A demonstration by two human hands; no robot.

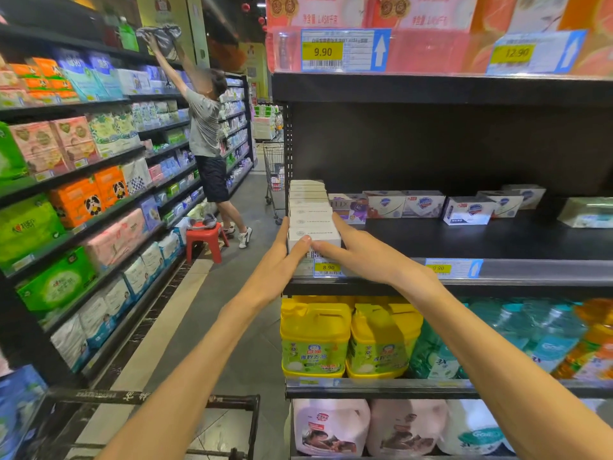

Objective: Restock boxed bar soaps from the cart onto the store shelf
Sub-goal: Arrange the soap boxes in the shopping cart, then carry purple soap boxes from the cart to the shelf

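Hands, left hand [282,260] and right hand [361,254], clasp a row of white soap boxes [311,217] between them; squeeze evenly, slide it straight back along the shelf [497,240].

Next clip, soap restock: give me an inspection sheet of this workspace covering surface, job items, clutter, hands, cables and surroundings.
Surface: black shelf, mostly bare at the front right, price tags along its edge.
Job's things: row of white soap boxes at the shelf's left end, running front to back.
Clutter: other boxed soaps stand along the back of the same shelf.
Grips: left hand lies against the row's left side, thumb on the front box; right hand lies against its right side, fingers straight.
Cables: nothing seen.
Surroundings: yellow detergent jugs on the shelf below; cart handle at bottom left; another person reaches up in the aisle beside a red stool.
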